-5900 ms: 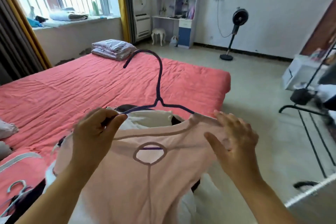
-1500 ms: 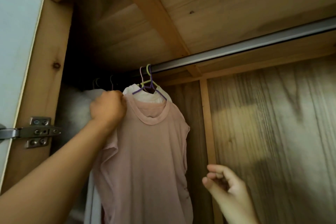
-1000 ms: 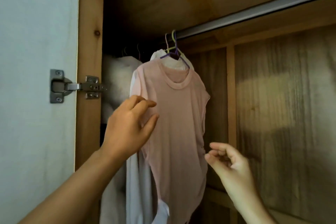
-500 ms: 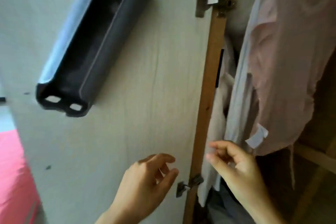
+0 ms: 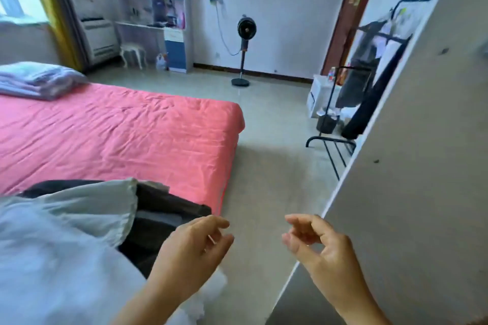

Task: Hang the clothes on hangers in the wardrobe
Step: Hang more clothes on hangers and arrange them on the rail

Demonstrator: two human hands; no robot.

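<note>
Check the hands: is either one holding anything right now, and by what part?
Nothing is held. The left hand and the right hand both hang in the air with loosely curled fingers, beside the pile of clothes on the bed, touching neither.

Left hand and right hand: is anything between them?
No. In the head view the left hand and right hand hang apart, both holding nothing; only bare floor shows in the gap.
</note>
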